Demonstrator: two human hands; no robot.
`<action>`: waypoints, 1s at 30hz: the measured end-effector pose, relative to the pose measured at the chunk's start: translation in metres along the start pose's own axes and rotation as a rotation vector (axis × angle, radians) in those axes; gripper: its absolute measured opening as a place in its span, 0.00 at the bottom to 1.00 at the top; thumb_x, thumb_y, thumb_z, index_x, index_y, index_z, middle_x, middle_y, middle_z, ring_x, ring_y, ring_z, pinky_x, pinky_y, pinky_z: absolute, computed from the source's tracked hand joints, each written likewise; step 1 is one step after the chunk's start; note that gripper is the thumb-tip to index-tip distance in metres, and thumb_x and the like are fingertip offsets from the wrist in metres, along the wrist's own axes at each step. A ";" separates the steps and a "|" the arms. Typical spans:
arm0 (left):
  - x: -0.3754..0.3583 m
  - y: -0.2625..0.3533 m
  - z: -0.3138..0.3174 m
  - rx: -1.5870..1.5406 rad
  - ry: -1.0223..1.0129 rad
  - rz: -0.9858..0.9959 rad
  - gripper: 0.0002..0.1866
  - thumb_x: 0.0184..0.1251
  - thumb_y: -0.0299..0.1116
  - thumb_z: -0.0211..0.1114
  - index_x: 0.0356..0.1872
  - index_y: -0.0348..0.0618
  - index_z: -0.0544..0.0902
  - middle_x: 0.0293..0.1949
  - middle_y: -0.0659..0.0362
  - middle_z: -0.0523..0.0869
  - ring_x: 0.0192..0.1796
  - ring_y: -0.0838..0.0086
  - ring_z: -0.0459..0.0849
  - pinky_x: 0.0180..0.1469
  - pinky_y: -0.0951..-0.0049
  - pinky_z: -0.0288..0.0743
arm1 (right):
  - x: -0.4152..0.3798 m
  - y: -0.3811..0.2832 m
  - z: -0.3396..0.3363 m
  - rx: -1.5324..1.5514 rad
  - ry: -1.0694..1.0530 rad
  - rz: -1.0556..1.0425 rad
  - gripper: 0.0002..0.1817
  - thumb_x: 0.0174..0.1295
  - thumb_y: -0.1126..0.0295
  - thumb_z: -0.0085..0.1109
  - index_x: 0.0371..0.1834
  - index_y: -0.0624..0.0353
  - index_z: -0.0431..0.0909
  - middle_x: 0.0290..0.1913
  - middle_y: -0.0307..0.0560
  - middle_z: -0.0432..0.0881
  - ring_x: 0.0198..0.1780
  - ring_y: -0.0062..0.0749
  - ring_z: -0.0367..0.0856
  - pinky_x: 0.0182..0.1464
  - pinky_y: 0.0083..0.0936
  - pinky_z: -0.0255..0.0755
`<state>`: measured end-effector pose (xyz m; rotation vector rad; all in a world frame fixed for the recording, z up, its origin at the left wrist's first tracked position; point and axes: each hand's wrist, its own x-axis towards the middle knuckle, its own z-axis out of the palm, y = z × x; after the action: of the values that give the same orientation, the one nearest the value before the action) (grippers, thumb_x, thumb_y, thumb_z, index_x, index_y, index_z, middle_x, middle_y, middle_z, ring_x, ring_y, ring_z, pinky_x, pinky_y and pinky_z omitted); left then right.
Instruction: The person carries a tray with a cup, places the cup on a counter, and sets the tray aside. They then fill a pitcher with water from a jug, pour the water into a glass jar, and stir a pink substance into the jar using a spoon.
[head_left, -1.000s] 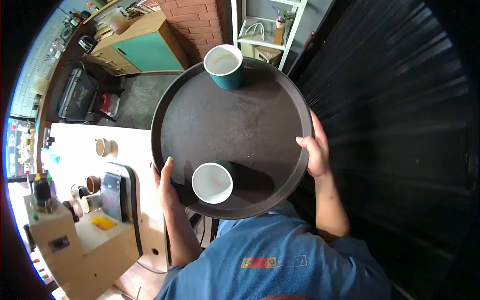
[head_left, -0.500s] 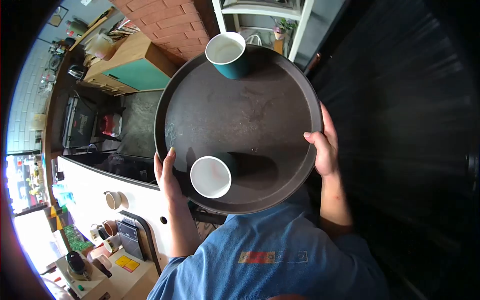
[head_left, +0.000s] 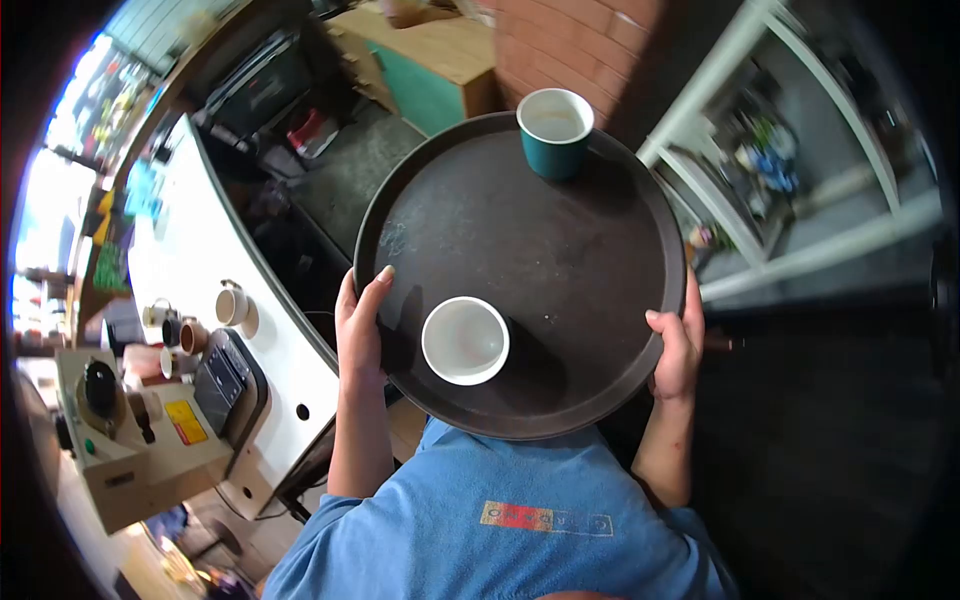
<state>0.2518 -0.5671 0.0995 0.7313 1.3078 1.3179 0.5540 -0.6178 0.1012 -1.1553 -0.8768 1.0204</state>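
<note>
A round dark brown tray (head_left: 600, 290) is held in front of my body by both hands. My left hand (head_left: 362, 325) is closed on its left rim, thumb on top and fingers underneath, mostly hidden. On the right rim my right hand (head_left: 680, 345) grips the same way. A teal paper cup (head_left: 556, 150) with a white inside stands upright near the tray's far edge. Closer to me, toward the left hand, stands a second cup (head_left: 465, 342); mainly its white rim and inside show. Neither hand touches the cups.
To the left runs a white counter (head_left: 265, 365) with several mugs (head_left: 194, 338), a dark scale-like device (head_left: 222, 385) and a beige machine (head_left: 130, 450). A wooden cabinet with a teal door (head_left: 415, 85), a brick pillar (head_left: 560, 45) and a white shelf frame (head_left: 720, 210) stand ahead.
The view has turned to the right, bringing the white shelf further in. The tray stays in both hands, and the two cups keep their places on it.
</note>
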 end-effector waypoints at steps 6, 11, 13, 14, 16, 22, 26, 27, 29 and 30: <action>0.072 0.016 -0.036 -0.047 0.147 0.092 0.21 0.63 0.35 0.66 0.53 0.35 0.74 0.41 0.57 0.81 0.44 0.76 0.80 0.47 0.76 0.75 | 0.095 0.031 0.080 0.000 -0.163 0.035 0.39 0.48 0.76 0.44 0.70 0.71 0.56 0.63 0.53 0.68 0.63 0.35 0.67 0.68 0.27 0.55; 0.136 0.040 -0.081 -0.115 0.241 0.133 0.20 0.64 0.36 0.65 0.53 0.37 0.73 0.43 0.57 0.80 0.45 0.76 0.79 0.48 0.77 0.74 | 0.171 0.059 0.173 0.046 -0.314 0.066 0.38 0.48 0.75 0.44 0.69 0.70 0.58 0.63 0.53 0.69 0.64 0.36 0.68 0.68 0.28 0.56; 0.159 0.051 -0.090 -0.132 0.318 0.155 0.21 0.64 0.34 0.66 0.53 0.36 0.72 0.42 0.57 0.81 0.42 0.78 0.80 0.45 0.77 0.76 | 0.203 0.077 0.200 0.055 -0.381 0.098 0.39 0.49 0.77 0.43 0.71 0.68 0.56 0.65 0.55 0.67 0.66 0.40 0.67 0.69 0.31 0.56; 0.169 0.057 -0.097 -0.135 0.351 0.156 0.21 0.64 0.34 0.66 0.53 0.36 0.72 0.42 0.57 0.81 0.42 0.78 0.80 0.45 0.77 0.76 | 0.217 0.080 0.219 0.074 -0.422 0.125 0.38 0.49 0.76 0.43 0.70 0.69 0.57 0.65 0.54 0.68 0.65 0.39 0.67 0.69 0.30 0.56; 0.186 0.067 -0.113 -0.144 0.399 0.133 0.22 0.64 0.35 0.66 0.55 0.36 0.72 0.44 0.56 0.81 0.44 0.76 0.81 0.46 0.76 0.77 | 0.239 0.084 0.254 0.112 -0.468 0.189 0.37 0.50 0.77 0.43 0.70 0.69 0.57 0.65 0.53 0.68 0.65 0.37 0.67 0.69 0.29 0.56; 0.247 0.078 -0.144 -0.155 0.615 0.133 0.24 0.64 0.34 0.65 0.58 0.35 0.70 0.48 0.53 0.80 0.48 0.73 0.81 0.50 0.74 0.77 | 0.317 0.117 0.349 0.127 -0.691 0.241 0.38 0.50 0.80 0.42 0.72 0.68 0.54 0.66 0.51 0.68 0.65 0.36 0.67 0.68 0.28 0.57; 0.291 0.079 -0.160 -0.197 0.748 0.166 0.25 0.64 0.33 0.65 0.59 0.34 0.69 0.50 0.52 0.80 0.50 0.71 0.80 0.52 0.72 0.76 | 0.374 0.142 0.420 0.113 -0.830 0.317 0.38 0.51 0.81 0.41 0.72 0.68 0.53 0.66 0.52 0.68 0.65 0.35 0.69 0.67 0.28 0.60; 0.305 0.084 -0.164 -0.204 0.767 0.189 0.26 0.65 0.32 0.64 0.61 0.35 0.68 0.51 0.52 0.79 0.51 0.70 0.80 0.54 0.72 0.75 | 0.391 0.149 0.443 0.119 -0.866 0.323 0.38 0.51 0.81 0.41 0.72 0.68 0.53 0.66 0.52 0.68 0.65 0.35 0.69 0.67 0.28 0.60; 0.328 0.097 -0.167 -0.217 0.821 0.206 0.26 0.65 0.32 0.64 0.62 0.35 0.67 0.53 0.51 0.78 0.53 0.70 0.79 0.55 0.71 0.74 | 0.421 0.159 0.481 0.129 -0.964 0.315 0.38 0.52 0.82 0.41 0.73 0.67 0.53 0.66 0.52 0.69 0.64 0.35 0.70 0.67 0.28 0.61; 0.338 0.105 -0.168 -0.256 0.848 0.252 0.27 0.65 0.31 0.63 0.63 0.35 0.66 0.54 0.51 0.77 0.54 0.70 0.78 0.57 0.71 0.73 | 0.434 0.160 0.501 0.125 -1.002 0.362 0.38 0.51 0.83 0.41 0.73 0.67 0.53 0.66 0.52 0.69 0.64 0.35 0.70 0.66 0.27 0.62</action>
<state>-0.0089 -0.2752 0.0778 0.1349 1.6749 2.0820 0.1917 -0.0421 0.0580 -0.6581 -1.3642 1.9939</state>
